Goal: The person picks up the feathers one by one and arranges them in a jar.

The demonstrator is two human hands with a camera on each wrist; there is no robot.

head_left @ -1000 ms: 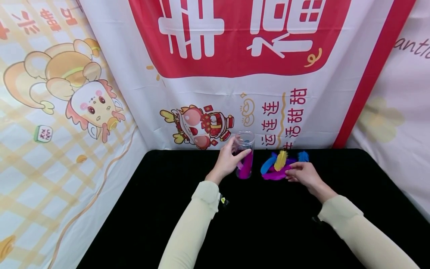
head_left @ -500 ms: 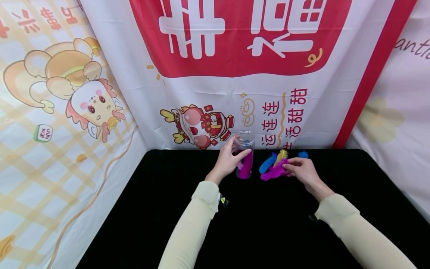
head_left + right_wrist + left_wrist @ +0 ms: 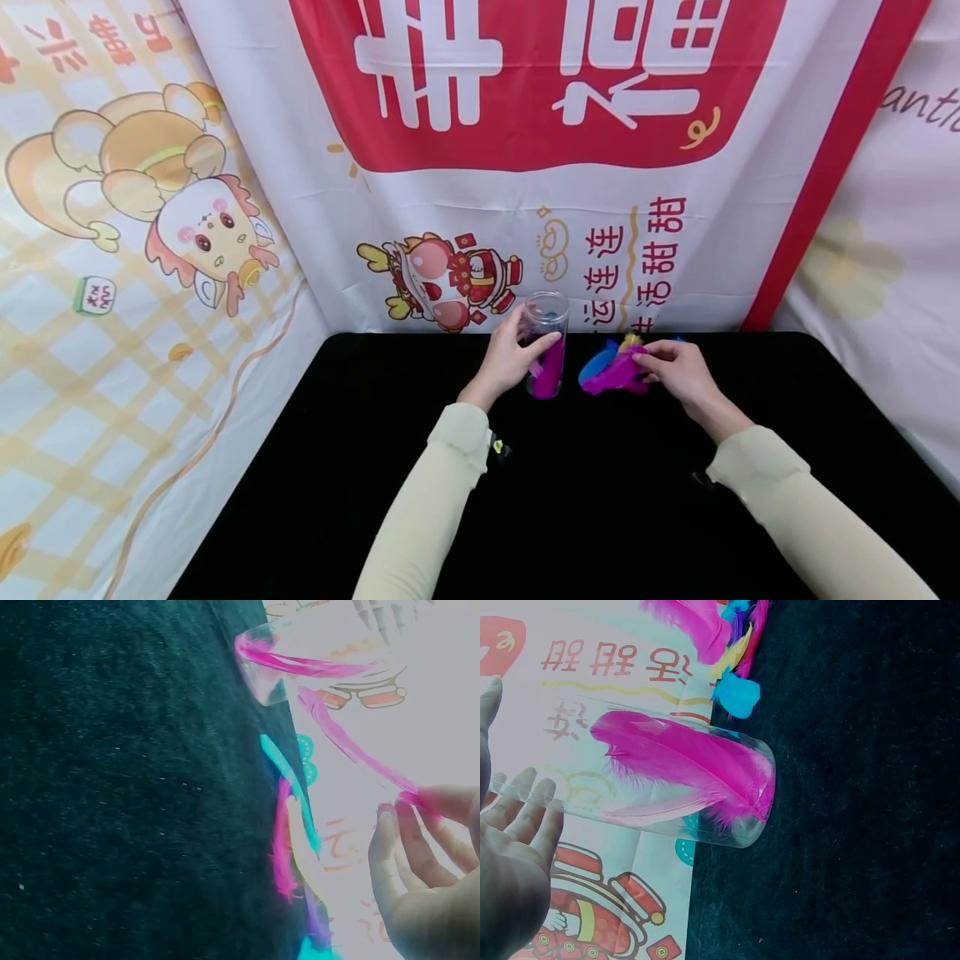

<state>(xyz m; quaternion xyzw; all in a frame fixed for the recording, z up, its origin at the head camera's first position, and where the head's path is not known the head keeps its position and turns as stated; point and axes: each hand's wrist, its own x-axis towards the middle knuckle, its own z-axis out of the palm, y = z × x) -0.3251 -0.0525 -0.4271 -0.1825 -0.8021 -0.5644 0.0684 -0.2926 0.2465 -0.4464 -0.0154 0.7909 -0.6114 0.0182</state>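
My left hand (image 3: 507, 357) grips a clear cylinder (image 3: 553, 317) that stands upright near the back of the black table. Inside it, magenta feathers (image 3: 682, 761) and a paler pink one lean against the wall. To the right, my right hand (image 3: 681, 375) pinches a magenta feather (image 3: 615, 372) by one end between thumb and fingers. In the right wrist view that feather (image 3: 352, 754) is raised off the table, its free end toward the cylinder. Below it lies a small pile with a blue feather (image 3: 281, 761), a yellow feather (image 3: 304, 851), and magenta and purple ones.
The black tabletop (image 3: 585, 500) spreads out in front of both hands. A printed white and red cloth (image 3: 450, 200) hangs right behind the table's back edge. Another patterned cloth (image 3: 150, 350) hangs along the left side.
My right hand has taken a magenta feather from the pile and lifted it, tilting it over the other feathers. The left hand and the cylinder have stayed in place.
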